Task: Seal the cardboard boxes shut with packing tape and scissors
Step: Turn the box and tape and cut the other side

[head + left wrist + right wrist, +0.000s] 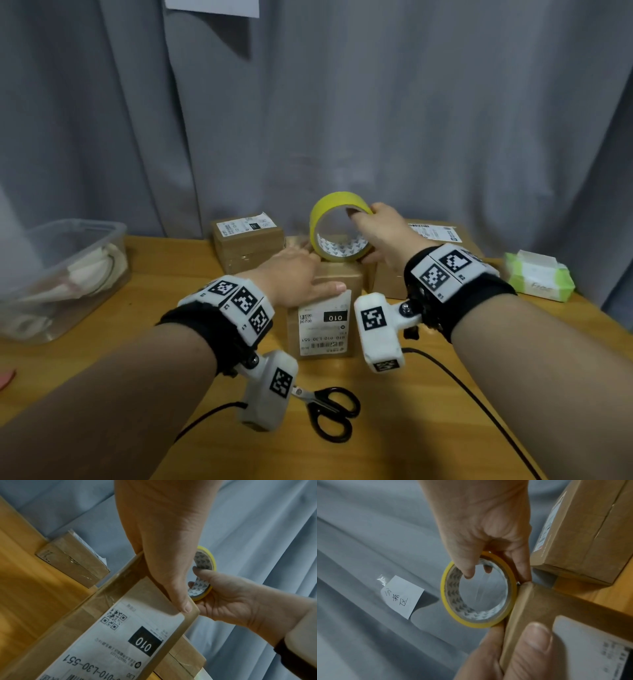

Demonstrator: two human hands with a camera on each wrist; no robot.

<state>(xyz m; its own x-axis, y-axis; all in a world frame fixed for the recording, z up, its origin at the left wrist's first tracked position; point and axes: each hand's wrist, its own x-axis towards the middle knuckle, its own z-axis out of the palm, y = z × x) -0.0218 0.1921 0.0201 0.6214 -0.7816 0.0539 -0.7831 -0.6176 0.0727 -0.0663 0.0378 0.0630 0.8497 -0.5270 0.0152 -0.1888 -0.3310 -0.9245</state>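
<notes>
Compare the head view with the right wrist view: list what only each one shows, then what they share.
Only the head view shows the black scissors on the wooden table, the clear plastic bin and the green tissue pack. Only the right wrist view shows the handwritten paper note on the grey curtain. Both show the right hand gripping the yellow tape roll at the far edge of the labelled box, which the left hand holds.
</notes>
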